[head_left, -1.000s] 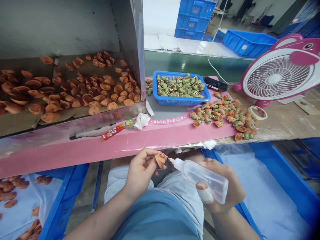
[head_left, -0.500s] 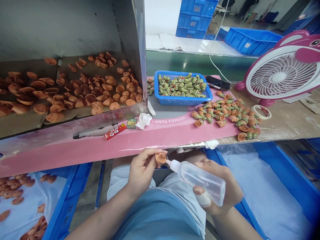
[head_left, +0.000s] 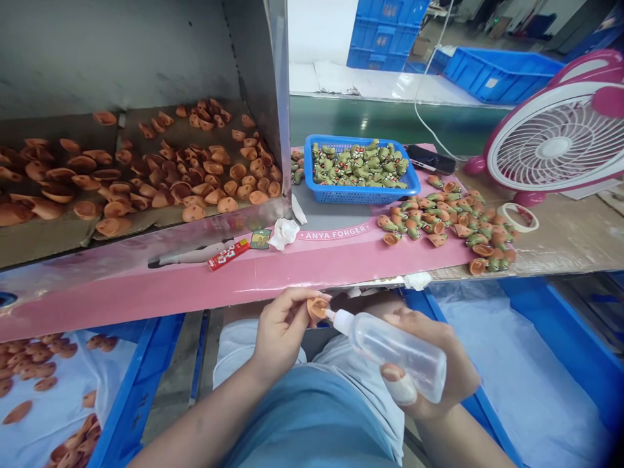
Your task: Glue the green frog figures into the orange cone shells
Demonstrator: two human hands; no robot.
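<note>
Between the thumb and fingers of my left hand (head_left: 283,331) is a small hollow orange piece (head_left: 318,309), its open side facing up and right. My right hand (head_left: 433,357) is wrapped around a translucent squeeze bottle (head_left: 397,351), tilted so its narrow nozzle points left. The nozzle's tip is at the orange piece's opening; I cannot tell whether they touch. Pale covering wraps one finger of the right hand. Both hands are above my lap, just in front of the pink mat (head_left: 292,276).
Loose orange pieces (head_left: 180,188) fill a metal-walled booth at left. A blue basket (head_left: 365,194) holds green figures. Joined orange-green pieces (head_left: 448,218) lie at right, near a tape roll (head_left: 517,217) and pink fan (head_left: 556,146). Blue bins (head_left: 139,390) flank my legs.
The view has shifted slightly, so the scene sits a little differently in the frame. Both hands keep the same hold, with the nozzle still at the orange piece.
</note>
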